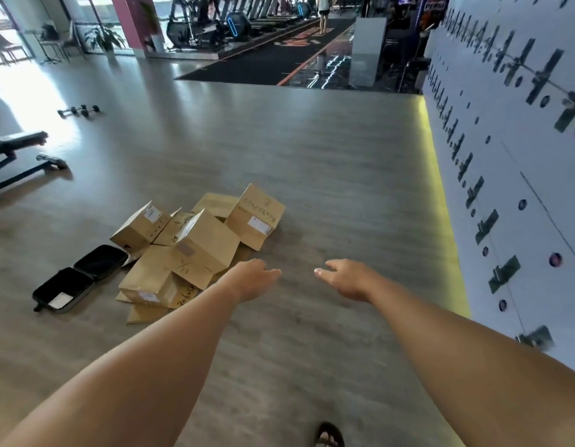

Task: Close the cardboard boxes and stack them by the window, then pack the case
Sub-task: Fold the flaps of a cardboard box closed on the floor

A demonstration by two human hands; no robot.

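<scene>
Both arms are reaching out over the grey wood-look floor [312, 175], left hand [255, 279] and right hand [344, 277] loose and holding nothing, probably going for the jumbled heap of tan cardboard boxes [195, 246]. Black hard-shell case [81, 277] lies flat open just left of the heap, ready for packing.

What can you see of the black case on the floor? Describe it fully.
The black case lies wide open on the grey floor, its two rounded halves flat and side by side, hinged together. It looks hard-shelled with a dark lining. A pale card or sheet lies in the nearer half. Its farther half sits right beside the pile of cardboard boxes. Neither hand touches it.
</scene>
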